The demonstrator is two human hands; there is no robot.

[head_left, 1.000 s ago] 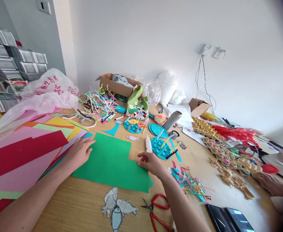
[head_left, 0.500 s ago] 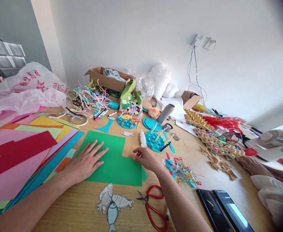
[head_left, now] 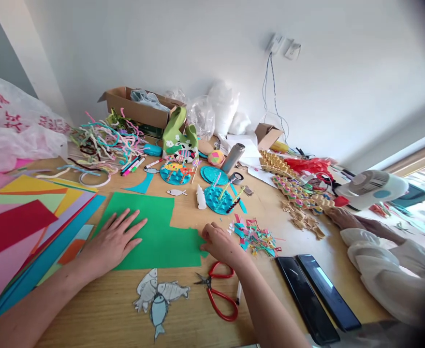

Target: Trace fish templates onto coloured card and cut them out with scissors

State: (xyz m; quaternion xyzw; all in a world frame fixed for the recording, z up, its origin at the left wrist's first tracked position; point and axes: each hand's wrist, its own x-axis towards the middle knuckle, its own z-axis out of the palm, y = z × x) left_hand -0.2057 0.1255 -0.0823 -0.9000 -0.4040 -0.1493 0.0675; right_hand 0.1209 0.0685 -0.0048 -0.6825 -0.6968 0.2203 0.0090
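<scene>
One green sheet (head_left: 157, 241) lies under the left hand (head_left: 112, 241), its fingers spread apart.

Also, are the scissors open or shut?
Open: the scissors lie with blade tips apart and red handles spread.

Green sheet (head_left: 150, 244): one, plain, flat, notched at its far right corner; lies just beyond the fish cutouts (head_left: 159, 309).
</scene>
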